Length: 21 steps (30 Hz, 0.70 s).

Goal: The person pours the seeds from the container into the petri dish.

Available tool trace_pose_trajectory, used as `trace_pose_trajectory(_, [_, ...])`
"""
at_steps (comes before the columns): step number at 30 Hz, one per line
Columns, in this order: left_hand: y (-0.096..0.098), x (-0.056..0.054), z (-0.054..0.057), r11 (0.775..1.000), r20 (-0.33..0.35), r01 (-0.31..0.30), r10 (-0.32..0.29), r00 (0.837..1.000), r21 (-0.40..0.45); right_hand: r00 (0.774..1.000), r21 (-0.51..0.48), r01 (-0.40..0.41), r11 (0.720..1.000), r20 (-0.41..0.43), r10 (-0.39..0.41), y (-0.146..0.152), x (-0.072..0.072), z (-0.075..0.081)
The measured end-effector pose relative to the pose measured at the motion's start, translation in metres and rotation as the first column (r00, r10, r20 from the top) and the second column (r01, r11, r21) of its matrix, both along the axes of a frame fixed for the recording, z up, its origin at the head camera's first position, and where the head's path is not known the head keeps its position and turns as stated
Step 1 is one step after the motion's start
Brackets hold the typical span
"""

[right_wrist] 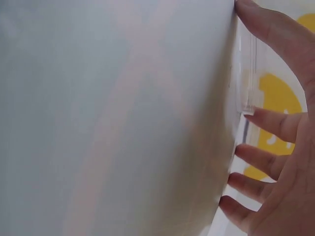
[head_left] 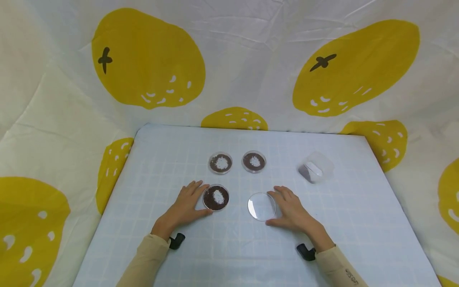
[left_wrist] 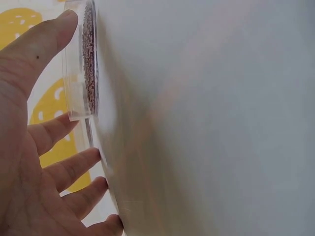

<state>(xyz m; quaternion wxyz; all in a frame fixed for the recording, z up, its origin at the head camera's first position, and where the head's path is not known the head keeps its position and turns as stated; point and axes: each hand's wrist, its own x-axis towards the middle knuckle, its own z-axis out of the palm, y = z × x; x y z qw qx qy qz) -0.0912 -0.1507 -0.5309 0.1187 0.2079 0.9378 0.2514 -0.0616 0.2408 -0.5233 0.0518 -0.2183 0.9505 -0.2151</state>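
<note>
My left hand [head_left: 184,206] holds a clear petri dish [head_left: 216,197] of dark brown granules with a white patch in the middle. Thumb and index finger lie at opposite sides of its rim; in the left wrist view the granules [left_wrist: 89,64] show through the dish's side wall. To the right, my right hand [head_left: 291,210] spans the edge of a clear, empty petri dish piece [head_left: 261,207] between thumb and index finger. The right wrist view shows that piece [right_wrist: 246,73] edge-on, the index fingertip at its rim. The other fingertips of both hands rest on the table.
Behind the hands stand two more petri dishes, a left one [head_left: 220,162] and a right one [head_left: 254,161], both with brown granules and white centres. A translucent box [head_left: 324,165] holding something dark and white lies farther right. A lemon-printed cloth [head_left: 247,59] hangs behind the table [head_left: 229,255].
</note>
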Motion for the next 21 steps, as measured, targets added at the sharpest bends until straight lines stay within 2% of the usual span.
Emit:
trace_pose_trajectory(8, [0.0,0.0,0.003,1.0,-0.001,0.008,-0.008,1.0,0.017,1.0,-0.006,-0.006,1.0,-0.023,0.006,-0.002,-0.001,-0.003])
trace_pose_trajectory(16, [-0.001,0.001,0.003,1.0,-0.004,0.008,-0.008,1.0,0.014,1.0,-0.087,-0.01,0.996,-0.024,0.008,-0.01,-0.004,0.0])
trace_pose_trajectory(21, [0.0,0.001,0.004,1.0,-0.011,0.008,-0.007,1.0,0.025,0.999,-0.105,-0.022,0.994,-0.031,0.019,-0.019,-0.008,0.003])
